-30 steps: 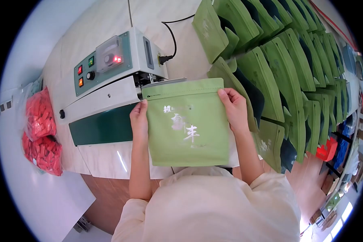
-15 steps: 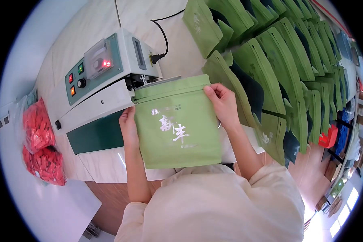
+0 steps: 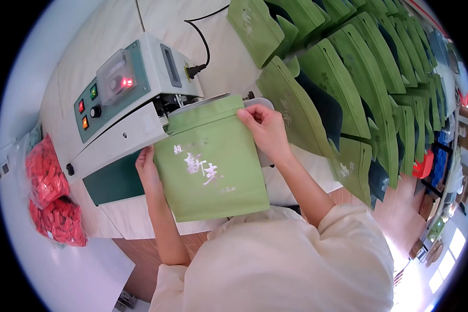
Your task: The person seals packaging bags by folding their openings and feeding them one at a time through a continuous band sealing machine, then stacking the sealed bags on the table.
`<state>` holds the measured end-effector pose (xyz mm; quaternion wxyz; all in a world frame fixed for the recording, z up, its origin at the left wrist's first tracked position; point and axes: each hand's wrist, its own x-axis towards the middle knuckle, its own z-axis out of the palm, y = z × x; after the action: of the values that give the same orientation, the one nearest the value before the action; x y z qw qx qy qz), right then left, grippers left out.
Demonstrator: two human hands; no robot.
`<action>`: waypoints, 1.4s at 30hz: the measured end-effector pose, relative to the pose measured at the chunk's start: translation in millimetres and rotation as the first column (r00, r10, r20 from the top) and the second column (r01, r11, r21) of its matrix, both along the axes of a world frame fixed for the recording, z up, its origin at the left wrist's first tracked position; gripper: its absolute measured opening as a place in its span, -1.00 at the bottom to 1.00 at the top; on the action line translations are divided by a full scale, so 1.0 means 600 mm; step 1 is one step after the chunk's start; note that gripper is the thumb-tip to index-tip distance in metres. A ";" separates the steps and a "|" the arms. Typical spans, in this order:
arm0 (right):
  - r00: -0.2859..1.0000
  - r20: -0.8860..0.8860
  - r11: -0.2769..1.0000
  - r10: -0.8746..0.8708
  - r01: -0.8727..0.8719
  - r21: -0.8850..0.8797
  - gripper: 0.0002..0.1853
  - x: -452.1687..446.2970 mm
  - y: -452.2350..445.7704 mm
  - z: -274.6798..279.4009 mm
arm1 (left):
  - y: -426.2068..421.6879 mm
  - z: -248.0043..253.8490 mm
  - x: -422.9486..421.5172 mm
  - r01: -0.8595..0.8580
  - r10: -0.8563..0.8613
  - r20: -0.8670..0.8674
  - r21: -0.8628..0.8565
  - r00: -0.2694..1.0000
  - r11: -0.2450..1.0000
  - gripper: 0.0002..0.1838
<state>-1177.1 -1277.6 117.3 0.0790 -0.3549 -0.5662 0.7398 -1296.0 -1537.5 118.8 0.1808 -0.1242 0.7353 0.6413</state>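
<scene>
A flat green pouch with silvery-white lettering hangs between my two hands in front of the sealing machine. My left hand pinches its left edge just below the machine's white cover; part of those fingers is behind the pouch. At the upper right edge, my right hand grips the pouch with the thumb on the front. The pouch's upper left corner lies at the opening of the machine and is partly hidden under the cover. A red light and lit buttons show on the control panel.
Many filled-out green pouches stand in rows at the right. A black power cable runs from the machine's back. Two clear bags of red packets lie at the table's left. A red object sits beyond the right side.
The pouch and both hands have moved left, with the pouch's top left corner going into the machine's opening. Both hands keep their hold. The view has shifted slightly.
</scene>
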 end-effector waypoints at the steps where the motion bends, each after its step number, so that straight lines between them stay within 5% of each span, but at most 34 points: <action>1: 1.000 -0.012 1.000 0.004 -0.004 0.001 -0.77 -0.001 -0.002 -0.001 | 0.001 0.001 0.000 0.003 -0.003 0.004 0.001 1.000 1.000 -0.73; 13: 0.999 0.014 0.999 0.053 -0.053 0.007 -0.73 -0.022 -0.021 0.000 | -0.029 0.022 -0.010 0.002 -0.001 0.038 -0.007 0.999 1.000 -0.71; 16: 0.997 0.015 0.998 0.070 -0.070 -0.006 -0.74 -0.025 -0.025 -0.003 | -0.040 0.041 0.003 0.022 -0.019 0.033 -0.096 0.999 0.995 -0.68; 18: 0.996 0.020 0.997 0.081 -0.081 -0.018 -0.74 -0.028 -0.027 -0.004 | -0.051 0.058 0.021 0.078 -0.130 -0.120 -0.365 0.984 0.928 -0.66; 24: 0.991 0.006 0.991 0.131 -0.131 0.015 -0.73 -0.035 -0.036 -0.010 | -0.101 0.084 0.074 -0.069 -0.066 -0.262 -0.473 0.963 0.879 -0.69; 42: 0.983 -0.011 0.981 0.181 -0.180 0.073 -0.75 -0.060 -0.076 -0.016 | -0.064 0.132 0.127 -0.221 -0.011 -0.511 -0.390 0.859 0.894 -0.80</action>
<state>-1213.2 -1323.4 107.4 0.0295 -0.2924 -0.6215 0.7262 -1219.9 -1576.0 197.9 -0.0846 -0.0316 0.8729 0.4794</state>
